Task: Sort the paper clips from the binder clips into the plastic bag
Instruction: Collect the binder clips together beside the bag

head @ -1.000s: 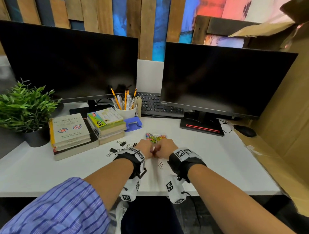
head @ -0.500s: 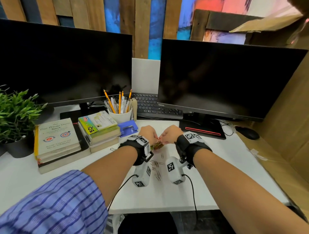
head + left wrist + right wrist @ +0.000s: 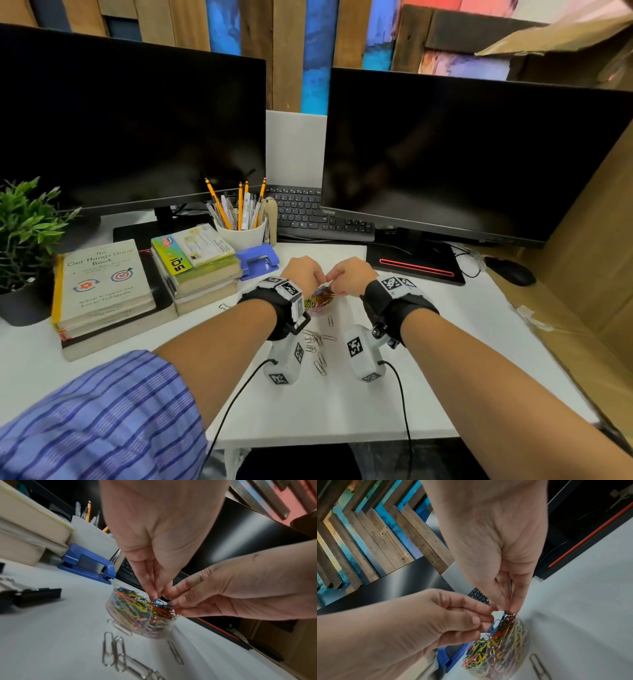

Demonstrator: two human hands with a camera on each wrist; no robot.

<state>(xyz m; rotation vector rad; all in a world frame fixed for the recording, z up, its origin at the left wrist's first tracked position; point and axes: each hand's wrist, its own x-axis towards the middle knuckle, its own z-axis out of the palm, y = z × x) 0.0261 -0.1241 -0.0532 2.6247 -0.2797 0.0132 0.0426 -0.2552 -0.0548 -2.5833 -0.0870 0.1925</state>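
The desk's (image 3: 428,394) near edge runs across the lower frame, with bare white top between it and the silver clips (image 3: 317,346) lying loose at centre. Just beyond them sits the clear bag (image 3: 140,615) of coloured clips. Above its mouth the left hand (image 3: 301,275) and right hand (image 3: 352,277) meet, each with fingertips pinching at the top edge of the bag beside a blue clip (image 3: 496,623). A binder clip (image 3: 34,596) lies at the left. Since a second ago both hands have moved up the frame, toward the keyboard (image 3: 308,212).
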